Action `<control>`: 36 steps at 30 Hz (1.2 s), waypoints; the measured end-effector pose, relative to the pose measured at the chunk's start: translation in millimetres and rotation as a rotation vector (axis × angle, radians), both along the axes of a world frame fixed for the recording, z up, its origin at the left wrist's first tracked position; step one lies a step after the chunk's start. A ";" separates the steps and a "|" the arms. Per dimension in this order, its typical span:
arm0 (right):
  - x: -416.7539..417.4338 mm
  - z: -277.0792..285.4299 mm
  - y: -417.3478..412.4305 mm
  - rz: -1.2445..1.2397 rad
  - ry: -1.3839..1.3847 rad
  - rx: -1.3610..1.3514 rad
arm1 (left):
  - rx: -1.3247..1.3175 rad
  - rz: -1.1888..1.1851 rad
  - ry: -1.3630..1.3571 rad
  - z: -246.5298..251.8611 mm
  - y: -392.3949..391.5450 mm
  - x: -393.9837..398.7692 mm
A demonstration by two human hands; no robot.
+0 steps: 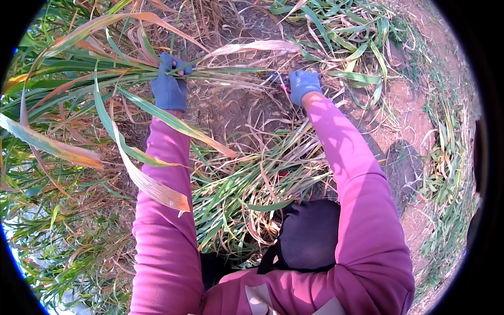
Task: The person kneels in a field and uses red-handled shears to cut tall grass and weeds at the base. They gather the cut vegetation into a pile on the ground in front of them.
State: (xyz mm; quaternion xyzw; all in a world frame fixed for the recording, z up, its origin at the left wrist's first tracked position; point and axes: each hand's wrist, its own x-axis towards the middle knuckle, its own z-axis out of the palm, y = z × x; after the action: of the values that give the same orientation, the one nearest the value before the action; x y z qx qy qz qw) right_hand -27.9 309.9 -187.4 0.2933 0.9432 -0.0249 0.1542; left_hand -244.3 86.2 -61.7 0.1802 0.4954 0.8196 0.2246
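My left hand point(170, 84), in a blue-grey fingerless glove, is closed around a bundle of long leafy stalks point(130, 75). Their green and browning leaves fan out to the left and droop over my left sleeve, while the stalk ends point right. To the right, my right hand point(305, 83), gloved alike, is curled low over the soil around a tool with a reddish handle point(286, 87). The fist and dry leaves hide most of that tool, so its kind is unclear. A dry, pale leaf point(256, 46) arches between the hands.
Cut stalks point(260, 173) lie heaped in front of my dark-clad knee point(311, 234). Another leafy pile point(350, 35) rests at the upper right. Standing plants point(59, 220) crowd the left side. Bare reddish soil point(409, 102) and a strip of cut greenery point(449, 220) run along the right.
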 end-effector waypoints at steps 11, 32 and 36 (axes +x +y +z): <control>-7.5 2.5 -8.1 -0.017 0.059 0.057 | 0.054 0.024 -0.071 6.7 2.7 12.1; 47.7 0.8 -25.2 -0.479 0.331 -0.280 | 0.188 0.265 -0.014 54.6 -118.4 126.6; 88.0 -12.3 -14.8 -0.593 0.651 -0.490 | 0.161 0.532 0.070 88.8 -235.8 146.9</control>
State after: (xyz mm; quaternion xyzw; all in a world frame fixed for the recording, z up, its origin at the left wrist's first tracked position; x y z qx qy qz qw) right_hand 60.0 295.1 -199.7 0.4808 0.7850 -0.3784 -0.0974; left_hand -97.4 -149.6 27.2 0.0893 0.4659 0.8798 -0.0305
